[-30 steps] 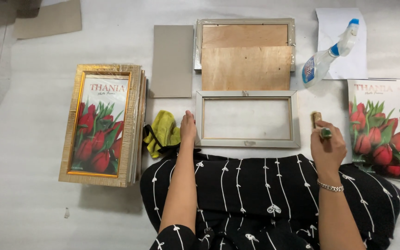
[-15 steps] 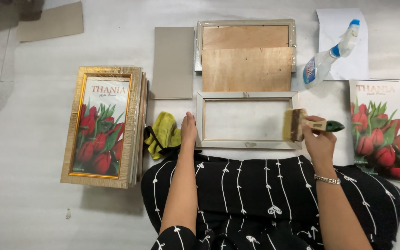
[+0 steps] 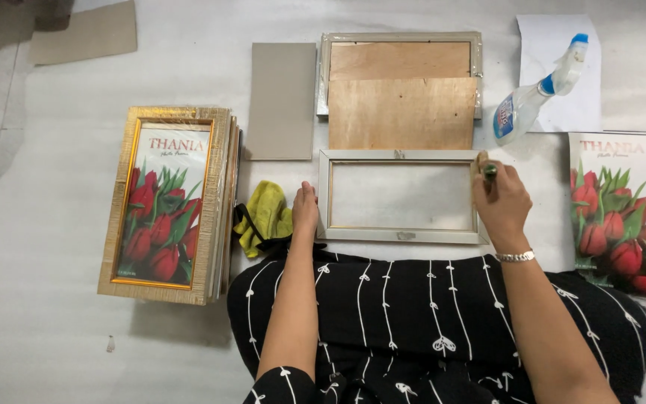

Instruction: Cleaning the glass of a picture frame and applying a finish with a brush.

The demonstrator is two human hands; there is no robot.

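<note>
**Empty silver frame, both hands on it**

Silver picture frame [image 3: 402,196] lies flat on the white floor sheet [image 3: 54,187], straight in front of the seated person, long side across. Rectangular, narrow metallic moulding, small hanger tabs at the middle of the top and bottom rails. Pane area looks pale and slightly hazy; can't tell glass from bare opening.

Left hand [image 3: 305,213]: flat against the frame's left rail, fingers extended, grip released, holding nothing. Yellow cloth [image 3: 265,222] crumpled just beside it.

Right hand [image 3: 501,200]: clenched on a small brush [image 3: 485,166] with a green handle, at the frame's top-right corner. Bristle end mostly hidden by the hand.

Around it:
- Plywood backing board [image 3: 402,114], bare wood grain, lying over a second frame [image 3: 400,41] face down, just beyond the silver one.
- Grey cardboard sheet [image 3: 282,99], matte, to the left of that.
- Clear spray bottle [image 3: 536,101], blue nozzle, on its side on white paper.
- Stack of gold frames [image 3: 170,202] with tulip prints, far left; loose tulip prints [image 3: 622,213] far right.
</note>
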